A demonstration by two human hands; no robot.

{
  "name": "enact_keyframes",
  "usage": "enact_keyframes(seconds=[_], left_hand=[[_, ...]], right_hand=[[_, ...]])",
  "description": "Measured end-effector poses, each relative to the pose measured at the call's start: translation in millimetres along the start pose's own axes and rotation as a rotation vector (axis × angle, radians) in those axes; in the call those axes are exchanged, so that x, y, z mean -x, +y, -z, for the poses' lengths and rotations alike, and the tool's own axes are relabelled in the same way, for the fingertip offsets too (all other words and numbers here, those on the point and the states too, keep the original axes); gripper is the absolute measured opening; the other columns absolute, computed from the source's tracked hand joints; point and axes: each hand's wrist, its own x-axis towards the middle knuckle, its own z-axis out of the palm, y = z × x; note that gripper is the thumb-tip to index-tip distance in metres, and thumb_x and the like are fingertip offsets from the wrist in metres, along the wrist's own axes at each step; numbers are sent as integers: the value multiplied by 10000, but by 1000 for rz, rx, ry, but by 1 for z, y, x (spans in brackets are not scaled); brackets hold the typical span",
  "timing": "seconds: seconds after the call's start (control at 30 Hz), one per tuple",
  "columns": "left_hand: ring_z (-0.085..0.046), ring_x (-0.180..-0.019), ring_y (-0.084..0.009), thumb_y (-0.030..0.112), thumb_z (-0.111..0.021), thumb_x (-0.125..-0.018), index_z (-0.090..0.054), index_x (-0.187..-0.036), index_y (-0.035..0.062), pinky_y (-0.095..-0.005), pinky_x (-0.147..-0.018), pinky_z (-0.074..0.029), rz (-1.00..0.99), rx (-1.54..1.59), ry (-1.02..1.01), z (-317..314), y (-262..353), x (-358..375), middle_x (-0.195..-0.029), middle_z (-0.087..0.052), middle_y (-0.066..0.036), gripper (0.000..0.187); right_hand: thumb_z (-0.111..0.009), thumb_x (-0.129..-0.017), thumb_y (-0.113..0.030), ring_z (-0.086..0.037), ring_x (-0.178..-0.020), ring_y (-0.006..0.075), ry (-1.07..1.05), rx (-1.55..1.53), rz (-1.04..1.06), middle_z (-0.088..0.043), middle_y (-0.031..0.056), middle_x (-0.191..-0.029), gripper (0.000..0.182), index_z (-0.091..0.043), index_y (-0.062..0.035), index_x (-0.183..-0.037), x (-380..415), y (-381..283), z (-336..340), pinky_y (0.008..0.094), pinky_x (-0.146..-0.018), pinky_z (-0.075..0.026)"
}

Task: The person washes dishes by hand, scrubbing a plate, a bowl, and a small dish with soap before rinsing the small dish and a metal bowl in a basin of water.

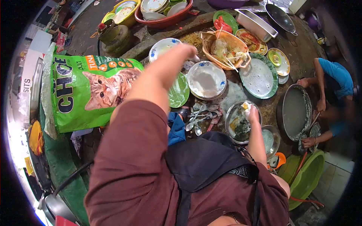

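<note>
The right hand [254,114] has its fingers closed on a yellow-and-white wad [246,107] (a sponge, perhaps, though it is small in view) at the far edge of a metal bowl [227,130] that holds a dark, wet clump. The left hand [184,52] is stretched out between a blue-flowered plate [157,48] and a stack of plates [206,80]; it is blurred, so I cannot tell whether its grip is wide or narrow, or if it holds anything.

Judging by the surfaces, things are only partway along. Suds lie on the scalloped green dish [259,81] and on the green plate [178,91], and the top plate of the stack has a pale film, so these look scrubbed but unrinsed. Spoons [198,130] lie loose just beside the bowl. Food scraps remain on the orange-stained plate [249,39], and more waste fills the orange basket [209,55]. Further dishes sit in the red tub [166,23] and the yellow tub [130,19] (a good deal seems left). At the right, another person [341,83] works by a big pan [295,111].
</note>
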Motion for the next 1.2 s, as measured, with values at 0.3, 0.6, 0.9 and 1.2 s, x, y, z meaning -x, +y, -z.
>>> enact_keyframes(seconds=[0.3,0.6,0.9,1.2], left_hand=[[-598,-891,-242,112,-602,-648,-632,-928,42,-350,-758,-474,506,54,423,-29,-177,45,-989,-600,-146,290],[-526,-1033,-274,179,-472,-778,-587,-1021,5,-352,-855,-427,969,690,880,-107,-146,25,-1120,-532,-177,320],[-611,-832,-292,77,-524,-675,-613,-870,-46,-353,-651,-499,792,1077,946,-107,-158,9,-891,-610,-213,248],[-581,-804,-248,-75,-431,-681,-455,-1098,54,-401,-721,-506,-90,2283,1207,-119,-138,-17,-907,-581,-109,438]], right_hand=[[-644,-654,-358,-564,-861,159,-566,-606,198,-579,48,-998,580,-503,-38,-1117,4,-15,26,296,-738,-444],[-572,-689,-255,-546,-922,176,-792,-794,-3,-563,47,-1024,476,-492,-65,-1118,12,-116,-10,317,-789,-427],[-560,-705,-231,-508,-936,161,-758,-567,224,-560,30,-999,432,-513,-81,-1107,-54,-315,-118,360,-798,-389],[-486,-820,-265,-524,-947,187,-495,-1028,426,-563,76,-1030,376,-507,-23,-1108,-91,-321,-211,345,-800,-425]])
